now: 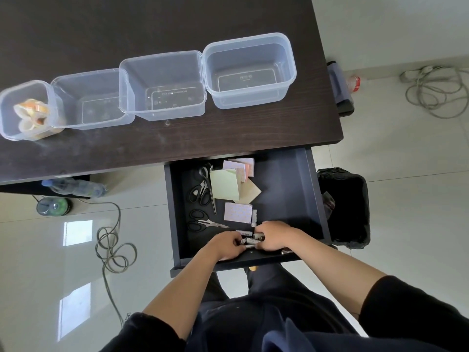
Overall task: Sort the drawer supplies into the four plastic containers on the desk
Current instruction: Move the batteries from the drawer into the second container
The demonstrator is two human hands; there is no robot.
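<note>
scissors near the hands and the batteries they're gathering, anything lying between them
In the head view, nothing: bare dark drawer floor separates the scissors tip from the batteries held by the left hand and right hand.

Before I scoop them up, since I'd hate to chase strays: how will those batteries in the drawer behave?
The batteries look like smooth little cylinders lying on their sides, so they will probably roll on the drawer floor if nudged. Both hands, left hand and right hand, bracket them, which probably helps.
</note>
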